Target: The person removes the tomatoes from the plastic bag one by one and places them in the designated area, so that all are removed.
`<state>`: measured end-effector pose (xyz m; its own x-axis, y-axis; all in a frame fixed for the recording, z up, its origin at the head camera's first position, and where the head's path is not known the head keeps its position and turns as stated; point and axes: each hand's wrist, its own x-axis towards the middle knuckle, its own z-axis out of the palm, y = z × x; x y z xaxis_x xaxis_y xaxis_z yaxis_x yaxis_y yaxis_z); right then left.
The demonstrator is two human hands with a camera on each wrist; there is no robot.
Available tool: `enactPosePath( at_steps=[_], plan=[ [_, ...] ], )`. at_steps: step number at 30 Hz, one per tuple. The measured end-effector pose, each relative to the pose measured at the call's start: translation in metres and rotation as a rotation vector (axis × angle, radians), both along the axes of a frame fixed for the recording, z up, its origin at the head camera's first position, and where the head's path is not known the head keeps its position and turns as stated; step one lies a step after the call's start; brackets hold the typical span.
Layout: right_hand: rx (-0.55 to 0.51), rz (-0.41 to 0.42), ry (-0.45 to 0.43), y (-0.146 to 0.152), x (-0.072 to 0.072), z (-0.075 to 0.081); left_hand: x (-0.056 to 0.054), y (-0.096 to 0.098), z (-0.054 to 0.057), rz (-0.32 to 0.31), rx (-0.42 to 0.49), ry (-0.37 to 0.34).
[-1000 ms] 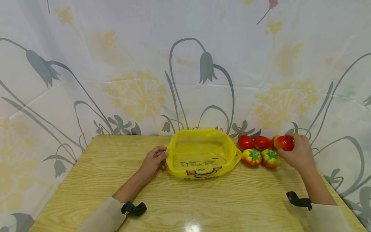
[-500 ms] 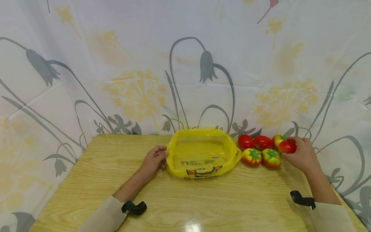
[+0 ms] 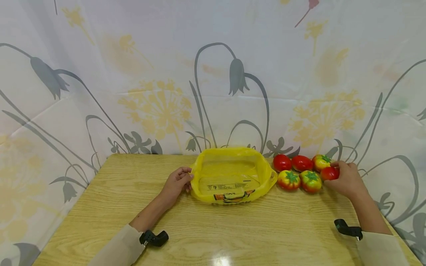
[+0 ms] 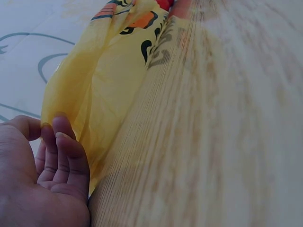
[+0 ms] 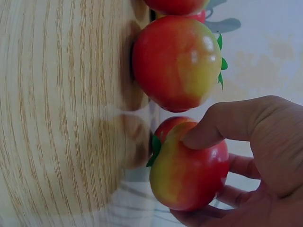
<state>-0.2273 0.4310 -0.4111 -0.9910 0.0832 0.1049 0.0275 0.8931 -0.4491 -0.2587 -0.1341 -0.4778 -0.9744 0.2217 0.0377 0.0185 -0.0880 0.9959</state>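
Observation:
My left hand (image 3: 174, 184) pinches the left rim of a yellow plastic bag (image 3: 264, 186), which stands on the table with its mouth spread wide. In the left wrist view, thumb and fingertips meet at the bag's edge (image 4: 66, 90). At the right end of a group of tomatoes, my right hand (image 3: 347, 181) grips a red and yellow tomato (image 3: 329, 173) between thumb and fingers. The right wrist view shows this tomato (image 5: 189, 175) with its green leaves turned down toward the tabletop, close beside a neighbouring tomato (image 5: 175, 61).
Two plain red tomatoes (image 3: 301, 163) lie at the back, with a green-topped one (image 3: 319, 162) to their right. Two more green-topped tomatoes (image 3: 311, 181) sit in front, just right of the bag. Behind the wooden table (image 3: 233, 229) hangs a flower-patterned cloth (image 3: 213, 74).
My right hand has moved a little right and lowered its tomato toward the table, uncovering the green-topped tomato at the back. The left hand and the bag have stayed put.

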Motion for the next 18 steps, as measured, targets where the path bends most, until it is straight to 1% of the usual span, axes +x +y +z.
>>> enactPosePath(
  at_steps=[4,9,18],
  plan=[
    [0.012,0.007,-0.039,0.0018,0.0001,-0.0001,0.0002,-0.0010,-0.0017,0.000,0.000,-0.006],
    [0.018,0.022,-0.082,0.0036,-0.0009,0.0008,0.0006,-0.0009,-0.0011,-0.003,0.001,-0.005],
    [0.038,0.039,-0.111,0.0054,-0.0018,0.0001,-0.0006,-0.0011,-0.0016,-0.012,0.005,0.009]
  ],
)
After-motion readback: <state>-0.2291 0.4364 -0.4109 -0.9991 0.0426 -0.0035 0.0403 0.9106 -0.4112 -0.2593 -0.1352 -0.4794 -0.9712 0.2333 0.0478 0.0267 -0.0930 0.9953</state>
